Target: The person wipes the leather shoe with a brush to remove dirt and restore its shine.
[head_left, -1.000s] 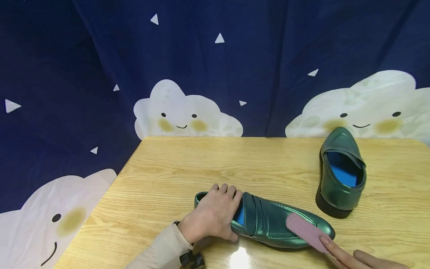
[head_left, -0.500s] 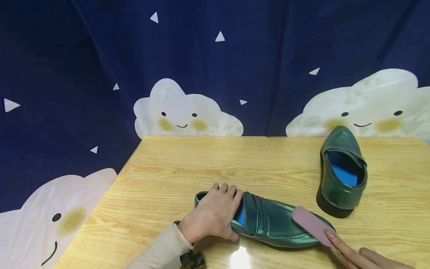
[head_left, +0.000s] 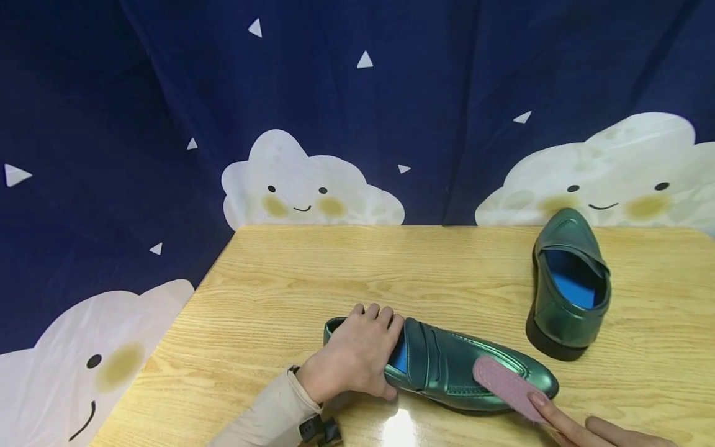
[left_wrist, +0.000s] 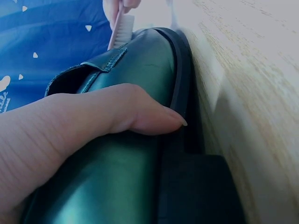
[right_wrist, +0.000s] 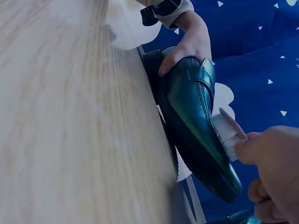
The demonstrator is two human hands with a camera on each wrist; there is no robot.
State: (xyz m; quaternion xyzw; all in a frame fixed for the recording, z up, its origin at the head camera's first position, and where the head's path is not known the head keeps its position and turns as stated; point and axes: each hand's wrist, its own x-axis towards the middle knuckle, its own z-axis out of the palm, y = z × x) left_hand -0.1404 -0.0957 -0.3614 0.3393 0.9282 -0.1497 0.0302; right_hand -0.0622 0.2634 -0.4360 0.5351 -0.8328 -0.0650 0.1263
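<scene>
A shiny green loafer point(head_left: 463, 366) with a blue insole lies on the table, its toe to the right. My left hand point(head_left: 357, 357) grips it around the heel opening; in the left wrist view the thumb point(left_wrist: 140, 112) presses along its side near the sole. In my right hand point(head_left: 581, 428) is a pink-backed brush point(head_left: 508, 388), pinched with the index finger laid on its back. The right wrist view shows the brush's white bristles point(right_wrist: 225, 133) against the upper of the loafer, toward the toe.
A matching green loafer point(head_left: 570, 292) stands at the right rear of the wooden table point(head_left: 268, 279), toe toward the back. Behind the table hangs a dark blue curtain point(head_left: 346, 99) printed with clouds and small triangles.
The brush slid toward the toe, then came back toward the strap, with my right hand moving along. My left hand and both loafers kept their places.
</scene>
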